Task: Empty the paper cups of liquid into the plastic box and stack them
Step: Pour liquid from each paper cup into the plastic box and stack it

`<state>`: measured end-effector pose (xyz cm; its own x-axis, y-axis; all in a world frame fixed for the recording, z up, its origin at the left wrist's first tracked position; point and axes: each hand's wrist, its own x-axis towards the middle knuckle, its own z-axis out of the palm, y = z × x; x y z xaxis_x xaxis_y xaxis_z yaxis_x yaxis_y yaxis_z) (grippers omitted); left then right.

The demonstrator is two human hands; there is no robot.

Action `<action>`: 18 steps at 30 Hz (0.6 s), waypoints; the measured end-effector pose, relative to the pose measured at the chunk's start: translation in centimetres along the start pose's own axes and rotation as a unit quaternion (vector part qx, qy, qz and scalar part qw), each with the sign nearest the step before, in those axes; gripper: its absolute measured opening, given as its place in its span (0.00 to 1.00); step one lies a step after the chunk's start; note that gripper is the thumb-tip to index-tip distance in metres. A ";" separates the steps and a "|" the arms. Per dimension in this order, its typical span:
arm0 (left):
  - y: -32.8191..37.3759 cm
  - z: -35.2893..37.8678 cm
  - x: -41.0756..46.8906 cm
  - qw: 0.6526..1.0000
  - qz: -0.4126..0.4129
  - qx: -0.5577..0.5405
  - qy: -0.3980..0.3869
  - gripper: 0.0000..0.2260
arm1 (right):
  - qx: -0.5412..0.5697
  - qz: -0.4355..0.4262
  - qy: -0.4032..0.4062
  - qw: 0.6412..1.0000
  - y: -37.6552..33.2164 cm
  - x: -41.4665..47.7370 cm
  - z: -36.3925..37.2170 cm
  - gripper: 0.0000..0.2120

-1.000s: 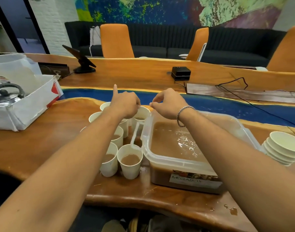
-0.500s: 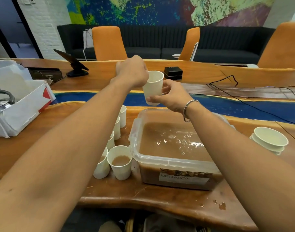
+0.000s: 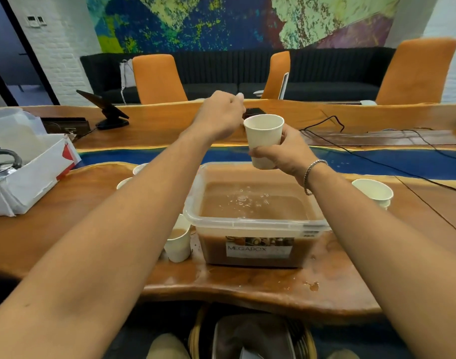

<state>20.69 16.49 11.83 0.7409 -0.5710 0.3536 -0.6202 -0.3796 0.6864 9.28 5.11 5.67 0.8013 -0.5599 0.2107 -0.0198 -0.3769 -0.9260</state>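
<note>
Even, moderately bright indoor light; soft glare on the wet wooden surface (image 3: 247, 286) and on the brown liquid (image 3: 252, 203) in the plastic box (image 3: 247, 225). Shadows faint. Wide-angle distortion bows straight lines and stretches the lower corners; the whole frame is slightly soft

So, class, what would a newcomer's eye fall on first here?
The white cup, held upright in the right hand, is raised above the box. That clear box, mid-table, holds brown liquid. Behind, a bright mural fills the top of the view.
</note>
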 end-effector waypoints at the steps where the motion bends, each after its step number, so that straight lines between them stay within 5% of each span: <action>1: -0.2 0.3 -0.4 1.000 -0.004 -0.009 -0.002 0.21 | 0.001 0.001 0.008 1.000 0.3 -0.5 -0.3 0.33; 18: -7.2 5.2 -5.7 0.986 -0.007 0.155 -0.064 0.19 | -0.157 -0.022 0.066 0.985 3.2 -3.9 -1.3 0.35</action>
<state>19.55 18.70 1.55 0.7234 -0.6442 0.2483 -0.6738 -0.5805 0.4572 5.32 5.11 2.26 0.7212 -0.6211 0.3067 -0.1879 -0.6016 -0.7764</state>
